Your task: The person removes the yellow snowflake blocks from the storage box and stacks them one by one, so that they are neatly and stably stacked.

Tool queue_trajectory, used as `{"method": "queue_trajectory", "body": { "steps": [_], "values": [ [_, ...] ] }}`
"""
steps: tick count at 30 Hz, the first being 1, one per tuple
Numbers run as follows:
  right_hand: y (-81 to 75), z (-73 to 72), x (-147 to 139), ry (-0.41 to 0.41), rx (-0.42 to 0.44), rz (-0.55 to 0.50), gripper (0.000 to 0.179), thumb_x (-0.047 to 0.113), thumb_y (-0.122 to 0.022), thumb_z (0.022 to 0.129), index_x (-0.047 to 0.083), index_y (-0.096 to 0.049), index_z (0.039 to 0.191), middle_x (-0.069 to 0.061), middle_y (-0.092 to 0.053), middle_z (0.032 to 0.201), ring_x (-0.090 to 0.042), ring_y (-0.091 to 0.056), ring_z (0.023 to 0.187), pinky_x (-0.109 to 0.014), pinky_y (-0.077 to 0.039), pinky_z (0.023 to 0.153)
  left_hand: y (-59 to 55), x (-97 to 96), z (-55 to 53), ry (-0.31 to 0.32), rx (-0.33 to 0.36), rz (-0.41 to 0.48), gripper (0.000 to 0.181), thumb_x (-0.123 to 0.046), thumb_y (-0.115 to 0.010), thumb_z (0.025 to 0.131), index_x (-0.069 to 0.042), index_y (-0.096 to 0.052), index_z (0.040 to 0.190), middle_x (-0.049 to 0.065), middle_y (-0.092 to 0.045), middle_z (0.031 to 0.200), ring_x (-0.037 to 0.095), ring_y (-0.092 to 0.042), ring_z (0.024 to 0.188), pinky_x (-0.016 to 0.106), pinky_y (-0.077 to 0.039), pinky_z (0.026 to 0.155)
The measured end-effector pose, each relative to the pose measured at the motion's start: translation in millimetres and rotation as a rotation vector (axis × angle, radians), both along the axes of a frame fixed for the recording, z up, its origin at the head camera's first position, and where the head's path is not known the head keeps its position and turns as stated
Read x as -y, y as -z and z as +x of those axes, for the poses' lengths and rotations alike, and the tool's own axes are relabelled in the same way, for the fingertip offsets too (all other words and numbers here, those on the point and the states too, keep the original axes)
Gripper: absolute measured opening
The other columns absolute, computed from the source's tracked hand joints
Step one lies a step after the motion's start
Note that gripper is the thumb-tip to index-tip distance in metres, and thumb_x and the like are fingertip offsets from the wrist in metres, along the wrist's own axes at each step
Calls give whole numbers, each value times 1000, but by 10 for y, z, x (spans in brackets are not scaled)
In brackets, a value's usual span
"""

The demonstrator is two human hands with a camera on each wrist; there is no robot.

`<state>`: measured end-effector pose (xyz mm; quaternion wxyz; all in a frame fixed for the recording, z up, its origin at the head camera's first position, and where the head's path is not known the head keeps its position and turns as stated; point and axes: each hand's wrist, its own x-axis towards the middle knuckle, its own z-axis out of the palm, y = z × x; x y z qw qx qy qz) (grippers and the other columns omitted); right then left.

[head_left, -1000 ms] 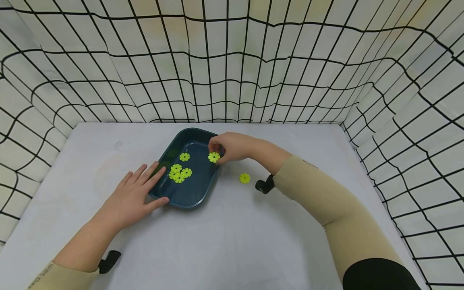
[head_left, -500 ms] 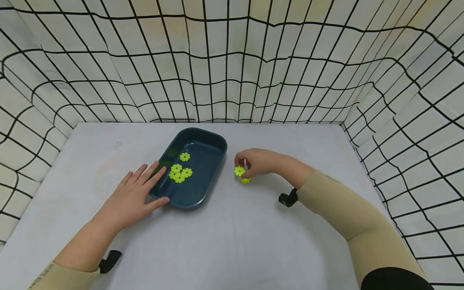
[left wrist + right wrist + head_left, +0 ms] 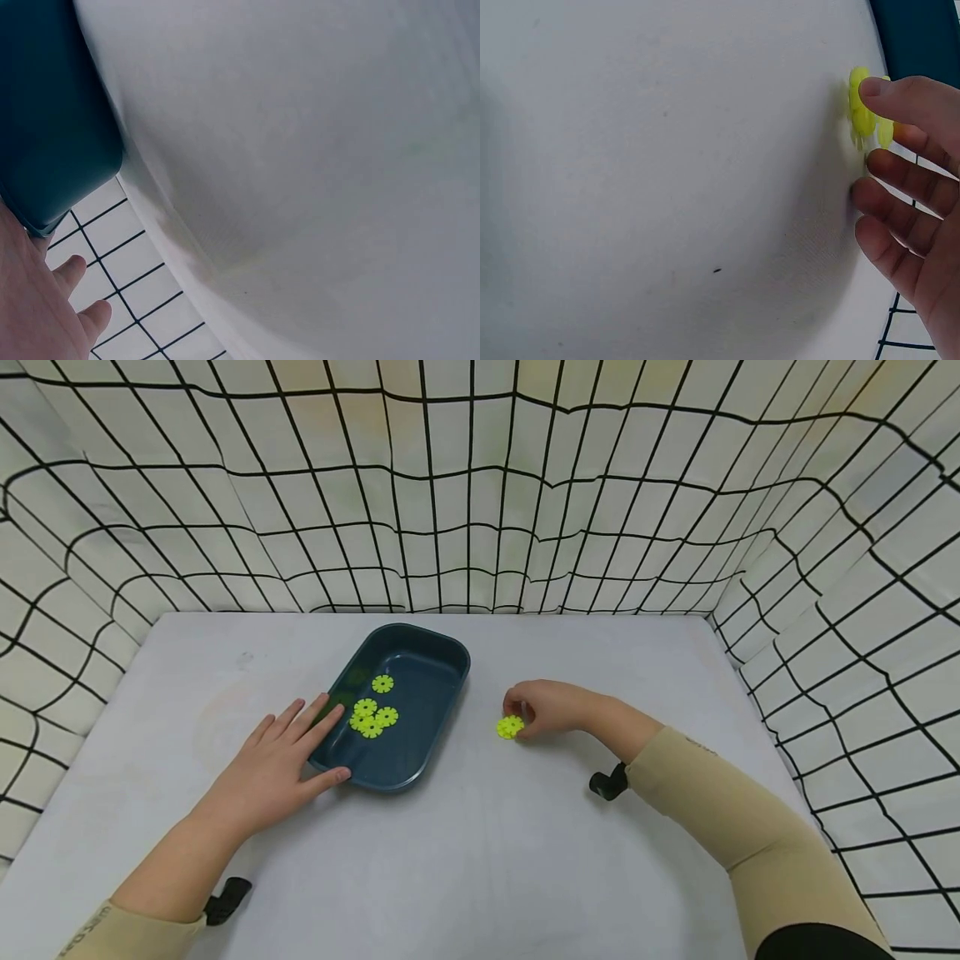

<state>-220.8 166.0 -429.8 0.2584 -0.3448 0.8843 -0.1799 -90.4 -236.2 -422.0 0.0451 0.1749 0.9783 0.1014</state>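
A dark teal tray (image 3: 416,760) lies left of centre in the head view, with several yellow-green notched flower-shaped discs (image 3: 367,720) inside. My left hand (image 3: 273,768) rests along its left rim, fingers spread and straight. Right of the tray, my right hand (image 3: 551,710) pinches a yellow-green notched disc (image 3: 512,727) between thumb and fingers, low over the white table. In the right wrist view, two such discs (image 3: 862,105) show at the thumb and forefinger, overlapping in part, and the other fingers are bent.
The white tabletop (image 3: 465,877) reaches to a black grid (image 3: 468,527) over white cloth at the back and sides. A small black device (image 3: 609,782) sits at the right wrist, another black device (image 3: 227,902) at the left.
My right hand has carried a disc out from the tray's right edge, rightward and toward me, to the disc lying on the table. The left hand and tray have stayed put.
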Motion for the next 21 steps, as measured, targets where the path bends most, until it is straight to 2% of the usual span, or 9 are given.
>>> {"method": "queue_trajectory", "body": {
  "steps": [12,21],
  "values": [
    [28,-11,38,-28,-30,-9,27,22,-79,84,21,-66,108,8,-59,101,-12,-54,92,-26,-50,81,26,21,5,1,-3,-10,95,-72,-51,89,-20,-16,161,11,-11,166,42,-12,149,66,-11,115],
    [50,5,-7,-25,-21,-51,29,21,-80,84,22,-68,111,6,-59,101,-14,-54,88,-28,-49,78,13,7,0,4,-2,-3,95,-72,-51,90,-20,-15,161,11,-10,166,41,-12,149,65,-10,116]
  ]
}}
